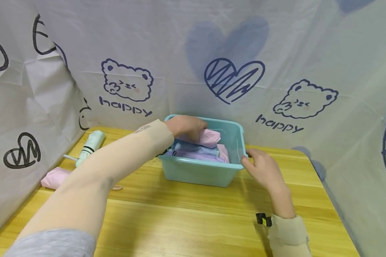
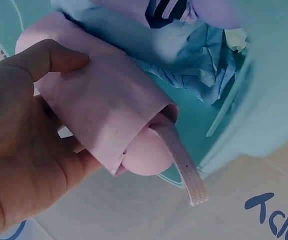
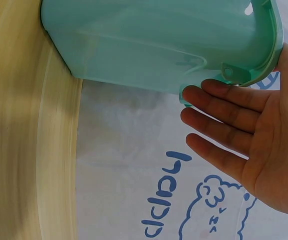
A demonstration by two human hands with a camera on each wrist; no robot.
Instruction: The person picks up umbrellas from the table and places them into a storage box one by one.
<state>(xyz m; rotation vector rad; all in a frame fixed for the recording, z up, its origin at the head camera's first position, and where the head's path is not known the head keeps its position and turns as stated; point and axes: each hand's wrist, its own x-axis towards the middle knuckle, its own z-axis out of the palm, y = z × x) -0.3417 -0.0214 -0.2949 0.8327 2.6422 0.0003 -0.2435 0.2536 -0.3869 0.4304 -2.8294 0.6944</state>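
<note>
My left hand (image 1: 188,125) reaches over a light teal plastic basin (image 1: 196,174) and grips a pink folded umbrella (image 1: 210,138). In the left wrist view the thumb lies across the umbrella's pink sleeve (image 2: 104,95), and a wrist strap (image 2: 183,167) hangs from its rounded end. Beneath it, inside the basin, lie a blue bundle (image 2: 183,55), a purple one (image 1: 197,156) and another pink one (image 1: 223,153). My right hand (image 1: 264,167) is at the basin's right front corner, thumb at the rim. Its other fingers stretch straight along the outside, as the right wrist view shows.
Left of the basin on the wooden table (image 1: 180,221) lie a mint folded umbrella (image 1: 92,143) with a black band and a pink one (image 1: 55,177), partly hidden by my left arm. White printed cloth (image 1: 180,46) hangs behind and at both sides.
</note>
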